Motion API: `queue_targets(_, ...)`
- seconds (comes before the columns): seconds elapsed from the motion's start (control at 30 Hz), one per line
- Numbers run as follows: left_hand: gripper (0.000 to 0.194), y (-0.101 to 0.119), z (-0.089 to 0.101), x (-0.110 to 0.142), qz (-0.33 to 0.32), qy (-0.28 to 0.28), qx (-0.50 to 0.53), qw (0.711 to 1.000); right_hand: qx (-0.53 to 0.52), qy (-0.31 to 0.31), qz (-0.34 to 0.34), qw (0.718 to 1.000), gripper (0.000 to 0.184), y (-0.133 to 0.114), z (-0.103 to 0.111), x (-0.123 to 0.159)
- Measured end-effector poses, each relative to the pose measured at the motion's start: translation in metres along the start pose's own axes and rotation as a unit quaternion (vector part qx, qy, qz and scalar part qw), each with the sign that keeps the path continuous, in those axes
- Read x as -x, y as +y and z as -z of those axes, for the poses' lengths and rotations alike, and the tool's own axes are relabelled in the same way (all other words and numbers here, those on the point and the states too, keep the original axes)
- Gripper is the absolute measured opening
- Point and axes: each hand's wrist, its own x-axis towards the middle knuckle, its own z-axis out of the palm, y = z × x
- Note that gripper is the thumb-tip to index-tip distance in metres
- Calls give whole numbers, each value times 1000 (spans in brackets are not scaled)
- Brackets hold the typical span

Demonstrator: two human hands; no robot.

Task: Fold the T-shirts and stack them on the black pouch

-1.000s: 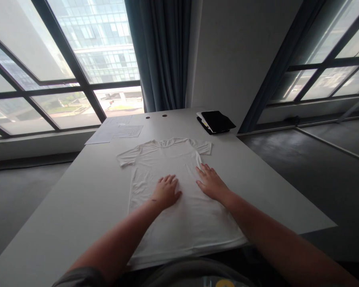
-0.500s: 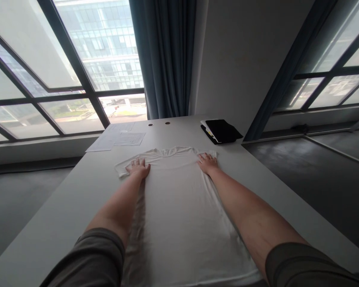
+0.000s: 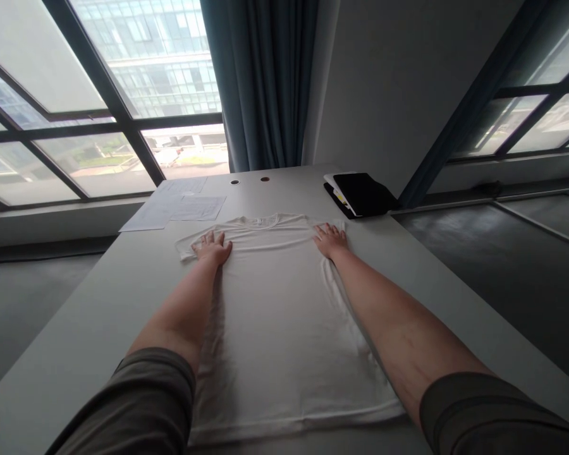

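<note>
A white T-shirt (image 3: 275, 316) lies spread on the white table, its collar at the far end and its hem towards me. My left hand (image 3: 213, 247) rests flat on the shirt near the left sleeve, fingers spread. On the other side, my right hand (image 3: 330, 240) presses flat by the right sleeve, which it partly covers, fingers a little apart. Light creases run across the chest between the two hands. Along the right side the cloth is slightly rumpled beside my forearm.
Several paper sheets (image 3: 171, 205) lie at the table's far left. A black folder (image 3: 364, 194) with papers inside sits at the far right. Two round holes pierce the white table (image 3: 99, 328) near its back edge. Beyond stand a blue curtain (image 3: 265, 82) and windows.
The view has tipped down a little, so the shirt's whole hem now shows. Both hands stay flat at the sleeves, and the chest creases look a bit stronger.
</note>
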Motion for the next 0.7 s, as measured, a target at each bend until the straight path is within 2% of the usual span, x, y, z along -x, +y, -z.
queue_targets(0.07,74,2,1,-3,20,29,3,999,-6,4,0,1000,65,-1,1,-5)
queue_targets(0.13,73,4,2,-4,68,46,8,997,-15,17,4,1000,63,-2,3,-6)
queue_targets(0.23,73,3,5,-5,116,21,14,993,-20,78,15,997,61,1,5,2)
queue_targets(0.3,71,-6,8,-2,102,7,21,995,-14,98,17,995,61,8,5,14)
queue_targets(0.37,69,-27,9,7,77,19,35,996,-10,74,24,997,61,18,4,30)
queue_targets(0.47,66,-73,8,31,39,47,45,997,-5,43,46,998,61,35,2,62)
queue_targets(0.6,62,-132,5,82,4,42,14,999,-26,77,89,993,62,49,4,120)
queue_targets(0.7,60,-151,7,132,-8,58,24,998,-72,110,167,977,59,50,12,175)
